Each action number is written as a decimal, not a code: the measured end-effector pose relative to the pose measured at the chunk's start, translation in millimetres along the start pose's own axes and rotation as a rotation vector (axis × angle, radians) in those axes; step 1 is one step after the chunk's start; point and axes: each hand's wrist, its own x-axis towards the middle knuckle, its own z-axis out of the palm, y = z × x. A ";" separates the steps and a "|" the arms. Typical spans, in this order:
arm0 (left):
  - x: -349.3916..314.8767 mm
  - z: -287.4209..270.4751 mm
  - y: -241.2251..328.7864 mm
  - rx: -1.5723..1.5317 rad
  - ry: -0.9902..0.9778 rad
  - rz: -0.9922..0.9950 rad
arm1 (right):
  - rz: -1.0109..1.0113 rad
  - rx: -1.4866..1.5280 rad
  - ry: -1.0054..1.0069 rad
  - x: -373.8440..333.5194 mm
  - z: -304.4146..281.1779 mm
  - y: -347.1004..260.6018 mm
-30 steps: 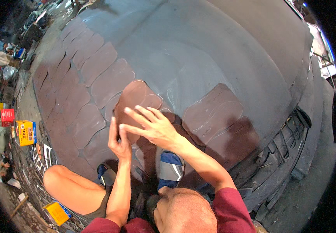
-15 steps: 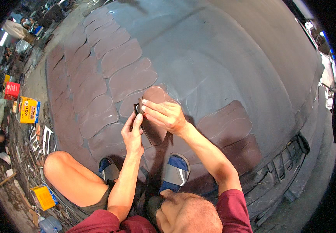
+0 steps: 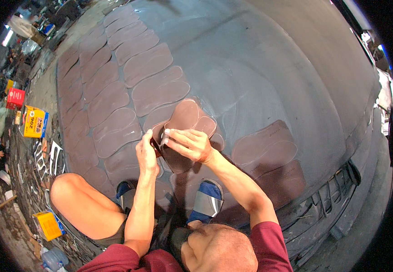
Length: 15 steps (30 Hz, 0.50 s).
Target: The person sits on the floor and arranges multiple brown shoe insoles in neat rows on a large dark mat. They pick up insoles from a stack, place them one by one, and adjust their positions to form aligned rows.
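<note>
Brown sole-shaped pieces are held between my two hands, above a large dark grey sheet [image 3: 251, 86]. My right hand [image 3: 191, 144] has its fingers closed over the brown soles [image 3: 185, 117], which fan out beyond its fingertips in overlapping layers. Close by on its left, my left hand [image 3: 146, 156] pinches the near-left edge of the same bunch with thumb and fingers. How many soles are in the bunch I cannot tell, since the hands cover part of them. Flat soles of the same brown [image 3: 115, 129] lie in rows on the sheet to the left, many with pale curved outlines.
More brown soles [image 3: 269, 145] lie to the right of my right forearm. My feet wear blue and grey slippers [image 3: 205, 204] on the sheet. Along the left edge are yellow boxes [image 3: 35, 122], a red box [image 3: 15, 98], a clear plastic jug [image 3: 55, 259] and scattered scraps.
The soles in my hands have fanned apart, showing more layers at the upper right. My left hand has moved slightly left and its fingers now point more upward. The view has shifted a little.
</note>
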 end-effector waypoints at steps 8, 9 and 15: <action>58.4 -46.3 -54.8 0.824 0.257 0.811 | 0.284 -0.098 -0.034 0.4 -79.6 27.0; 65.9 -55.5 -61.6 0.846 0.282 0.825 | 0.438 -0.136 0.012 10.9 -118.7 31.1; 80.8 -93.7 -90.9 0.921 0.323 0.628 | 0.685 0.130 0.698 12.3 -252.3 34.2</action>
